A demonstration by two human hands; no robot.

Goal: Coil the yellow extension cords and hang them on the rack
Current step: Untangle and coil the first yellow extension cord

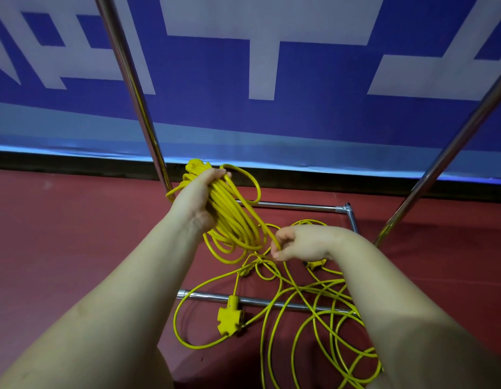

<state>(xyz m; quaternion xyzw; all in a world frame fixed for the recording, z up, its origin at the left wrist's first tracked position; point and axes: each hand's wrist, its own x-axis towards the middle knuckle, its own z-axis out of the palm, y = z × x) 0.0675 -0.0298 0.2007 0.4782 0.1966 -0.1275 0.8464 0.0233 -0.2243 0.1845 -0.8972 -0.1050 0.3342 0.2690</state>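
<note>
My left hand (200,192) grips a thick coil of yellow extension cord (232,223); its loops hang below the fist and a yellow plug end sticks out above it. My right hand (300,244) pinches a single strand of the same cord just right of the coil. Loose yellow cord (314,310) lies tangled on the red floor below, over the rack's base, with a yellow multi-outlet socket block (229,318) resting on the near bar. The chrome rack (140,88) rises as two slanted poles on either side of my hands.
The rack's base bars (294,205) form a rectangle on the red floor (75,234). Behind it hangs a blue and white banner (243,80) above a black baseboard. Red floor lies open to the left of the rack.
</note>
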